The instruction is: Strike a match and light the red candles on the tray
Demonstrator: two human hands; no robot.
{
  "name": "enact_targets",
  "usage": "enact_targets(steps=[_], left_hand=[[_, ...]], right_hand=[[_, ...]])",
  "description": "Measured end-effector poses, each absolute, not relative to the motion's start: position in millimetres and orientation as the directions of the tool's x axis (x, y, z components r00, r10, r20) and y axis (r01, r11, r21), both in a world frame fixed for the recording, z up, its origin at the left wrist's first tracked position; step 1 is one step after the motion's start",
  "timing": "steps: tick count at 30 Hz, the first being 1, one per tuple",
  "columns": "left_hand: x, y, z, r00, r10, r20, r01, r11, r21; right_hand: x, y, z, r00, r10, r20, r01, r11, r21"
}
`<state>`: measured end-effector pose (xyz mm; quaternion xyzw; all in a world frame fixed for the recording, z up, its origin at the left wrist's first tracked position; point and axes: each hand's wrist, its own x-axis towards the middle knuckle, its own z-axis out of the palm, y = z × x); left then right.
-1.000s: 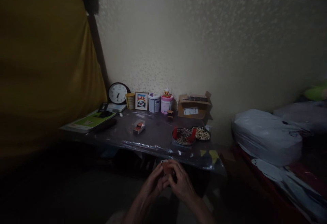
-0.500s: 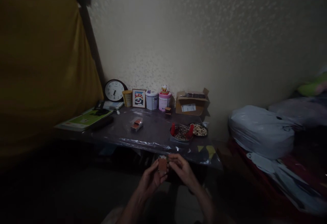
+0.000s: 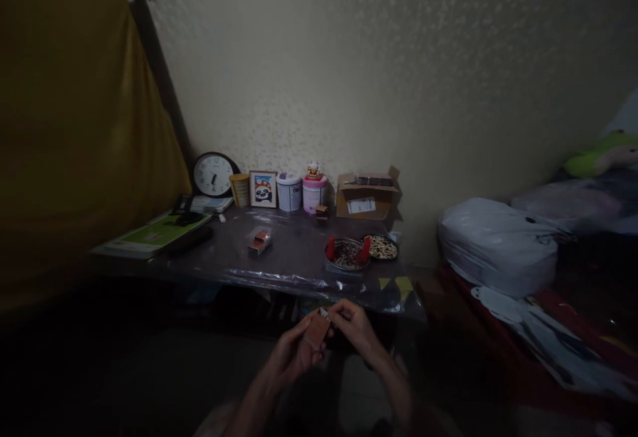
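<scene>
Low in the dim foreground, my left hand [image 3: 292, 357] holds a small reddish-brown matchbox [image 3: 318, 331], tilted. My right hand [image 3: 356, 329] touches the box's upper right end with pinched fingers; what they pinch is too dark to tell. Both hands hover below the front edge of a low table [image 3: 299, 271] covered in clear plastic. On the table lie a second matchbox [image 3: 260, 242], a round metal tray [image 3: 345, 254] with dark bits and red pieces, and a round dish of matchsticks [image 3: 381, 247].
Along the wall stand a clock [image 3: 213, 174], a framed picture [image 3: 262, 188], two tins [image 3: 302, 192] and a cardboard box [image 3: 367, 196]. Green books [image 3: 152, 236] lie at the table's left. A yellow cloth [image 3: 64, 125] hangs left. White bags [image 3: 498, 244] lie on the right.
The view has shifted, so the table sits further left and higher. My hands have parted a little, and the matchbox now shows tilted in my left hand.
</scene>
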<state>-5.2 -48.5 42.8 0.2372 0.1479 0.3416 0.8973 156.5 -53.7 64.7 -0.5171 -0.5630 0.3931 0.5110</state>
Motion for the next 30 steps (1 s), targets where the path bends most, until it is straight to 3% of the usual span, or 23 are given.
enact_targets(steps=[5,10,18,30], left_hand=[[-5.6,-46.4,36.9,0.729,0.677,-0.106,-0.540,0.663,0.519],[-4.5,-41.4,31.5,0.714,0.682,-0.158,-0.539,0.680,0.497],[-2.3,-36.3,23.0,0.664,0.697,-0.270,-0.517,0.689,0.508],[0.6,-36.6,24.9,0.634,0.710,-0.307,-0.467,0.668,0.580]], right_hand=[[160.6,-54.7,66.0,0.037,0.970,0.242,0.360,0.213,-0.909],[162.0,-62.9,75.7,-0.097,0.923,0.371,0.582,0.355,-0.731],[162.9,-66.2,68.2,-0.299,0.895,0.330,0.758,0.433,-0.488],[163.2,-70.6,72.8,-0.325,0.916,0.233,0.780,0.399,-0.482]])
